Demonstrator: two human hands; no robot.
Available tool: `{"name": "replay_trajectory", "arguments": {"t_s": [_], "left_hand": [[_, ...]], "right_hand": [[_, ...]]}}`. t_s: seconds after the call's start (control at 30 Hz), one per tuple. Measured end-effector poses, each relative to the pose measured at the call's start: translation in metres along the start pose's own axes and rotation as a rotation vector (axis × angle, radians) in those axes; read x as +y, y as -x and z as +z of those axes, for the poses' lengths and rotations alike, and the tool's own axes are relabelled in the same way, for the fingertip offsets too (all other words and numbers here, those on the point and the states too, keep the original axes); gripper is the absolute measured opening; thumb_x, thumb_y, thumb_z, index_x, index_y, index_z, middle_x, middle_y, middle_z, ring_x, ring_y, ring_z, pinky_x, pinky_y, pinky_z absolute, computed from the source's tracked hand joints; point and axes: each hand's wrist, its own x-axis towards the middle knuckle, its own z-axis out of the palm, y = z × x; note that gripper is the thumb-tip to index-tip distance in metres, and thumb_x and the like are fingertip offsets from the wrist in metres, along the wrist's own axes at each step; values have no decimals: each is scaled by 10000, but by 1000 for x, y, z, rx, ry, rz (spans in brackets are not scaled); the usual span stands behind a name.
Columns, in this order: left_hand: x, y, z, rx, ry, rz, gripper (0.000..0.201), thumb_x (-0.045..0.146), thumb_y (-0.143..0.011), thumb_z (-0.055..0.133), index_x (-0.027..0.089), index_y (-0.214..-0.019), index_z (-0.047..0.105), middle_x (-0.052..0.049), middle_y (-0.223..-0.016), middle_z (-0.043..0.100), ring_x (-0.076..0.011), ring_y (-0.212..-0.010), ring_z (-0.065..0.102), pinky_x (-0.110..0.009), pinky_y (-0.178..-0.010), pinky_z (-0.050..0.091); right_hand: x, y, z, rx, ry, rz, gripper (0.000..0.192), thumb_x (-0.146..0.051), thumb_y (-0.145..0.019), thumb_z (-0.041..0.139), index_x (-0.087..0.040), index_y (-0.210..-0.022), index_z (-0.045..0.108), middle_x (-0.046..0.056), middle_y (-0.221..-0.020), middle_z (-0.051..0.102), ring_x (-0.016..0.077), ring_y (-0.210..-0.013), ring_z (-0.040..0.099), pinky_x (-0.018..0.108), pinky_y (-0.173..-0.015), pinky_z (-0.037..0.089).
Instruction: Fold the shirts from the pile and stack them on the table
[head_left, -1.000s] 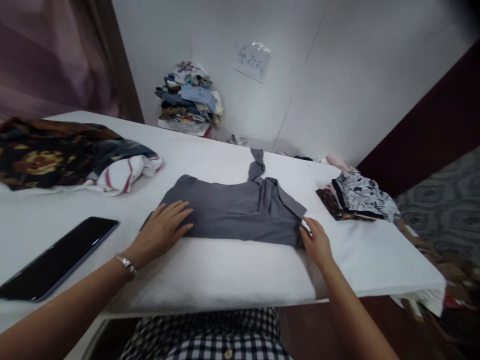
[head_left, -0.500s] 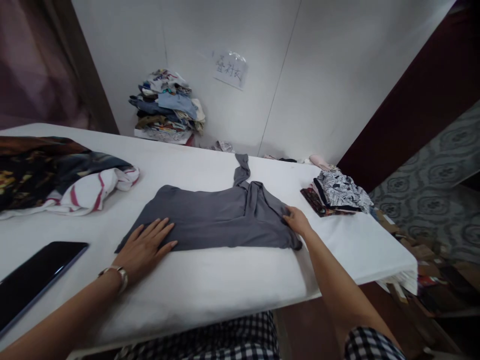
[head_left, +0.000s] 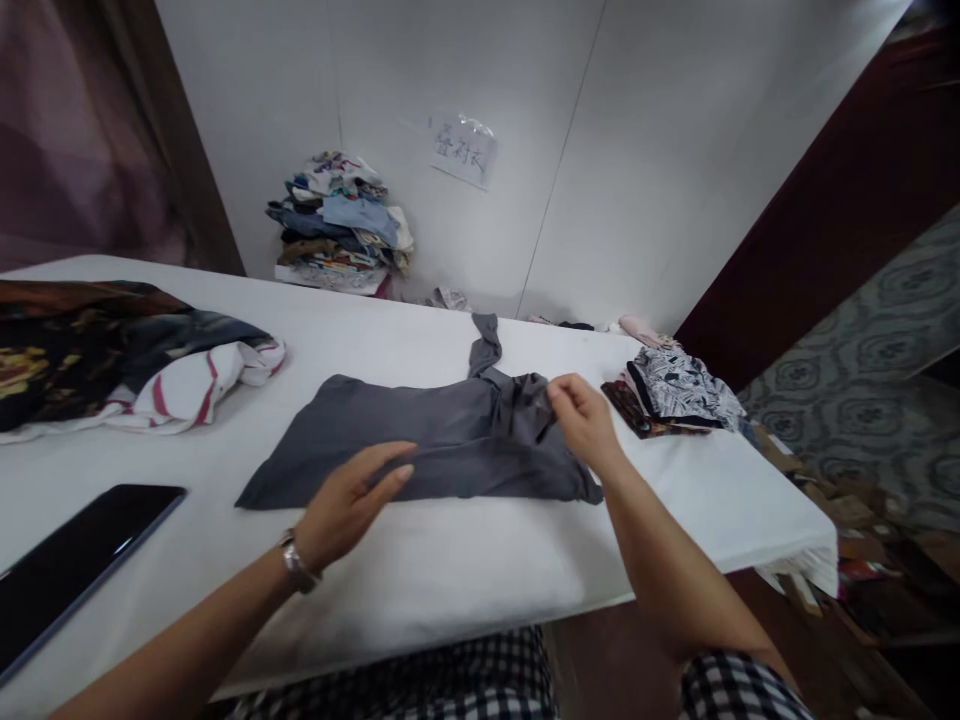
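Observation:
A dark grey shirt lies folded lengthwise on the white-covered table, one sleeve stretching toward the wall. My right hand is closed in a pinch on cloth near the shirt's right end, which is lifted and bunched there. Over the lower front edge, left of the middle, is my left hand, with thumb and fingers apart and no cloth between them; I cannot tell whether it touches the shirt. A metal bracelet circles the left wrist.
A black phone lies at the left front. Behind it is a heap of patterned clothes. Folded clothes are stacked at the right, and a tall clothes pile stands by the wall. A handwritten sign hangs there.
My left hand has come off its flat rest on the shirt and moved right. My right hand has moved up and slightly left, lifting and bunching the cloth at the right end.

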Motion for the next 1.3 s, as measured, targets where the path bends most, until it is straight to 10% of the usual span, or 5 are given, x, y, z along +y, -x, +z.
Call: {"name": "replay_trajectory", "arguments": {"t_s": [0.23,0.47,0.7,1.07,1.3], "left_hand": [[48,14,58,-179,987,-544,320,399,-720,718,214,-974,657,-33,-925,721,-187,-899,658,-274,-787,534],[65,2,8,2,1179,-584,153,129,-726,670,191,-866,660,-3,-774,701,-124,-622,642,-235,-589,566],[88,-20,-45,348,1351,-258,178,166,-836,494,241,-864,653,3,-929,724,-182,-823,676,-301,-656,614],[47,-59,-87,592,1434,-162,105,142,-837,484,204,-786,551,-7,-780,684,-131,-761,659,-266,-647,595],[-38,-38,-59,506,1274,-655,146,157,-899,432,158,-786,525,-74,-778,640,-148,-675,656,-265,-562,582]], "right_hand": [[-57,88,57,-586,-220,-375,185,-263,-906,516,-191,-1010,651,65,-954,702,156,-892,639,275,-813,495],[47,83,33,-124,-226,175,250,-294,-854,549,-197,-1061,650,61,-907,720,182,-819,677,327,-739,553],[111,42,44,-74,334,113,571,-180,-756,560,-158,-1324,511,125,-1348,532,250,-1255,471,423,-1077,369],[132,29,29,27,426,50,359,-181,-837,387,-178,-1052,675,83,-1031,703,216,-958,637,360,-890,496],[145,59,10,71,351,-35,355,-251,-856,402,-212,-1068,684,56,-1055,713,208,-974,662,377,-916,515]]}}
